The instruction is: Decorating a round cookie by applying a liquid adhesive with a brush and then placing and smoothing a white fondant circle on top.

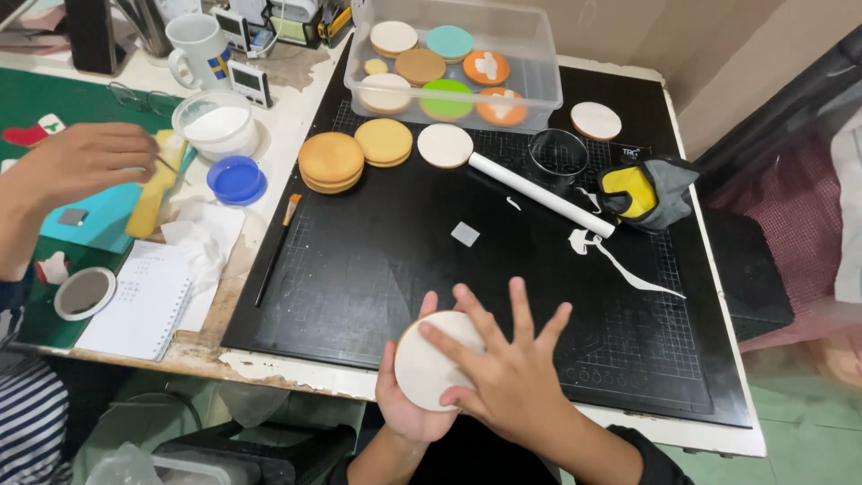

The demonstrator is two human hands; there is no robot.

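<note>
Left hand (409, 409) cradles the white-topped round cookie (433, 361) from below at the near edge of the surface (377, 260), fingers curled around its rim, while the right hand (512, 377) lies flat on top, fingers (523, 305) spread wide across the icing.

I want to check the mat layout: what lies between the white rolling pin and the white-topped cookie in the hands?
In the head view, only a small grey square lies on the black mat between the white rolling pin and the white-topped cookie.
</note>
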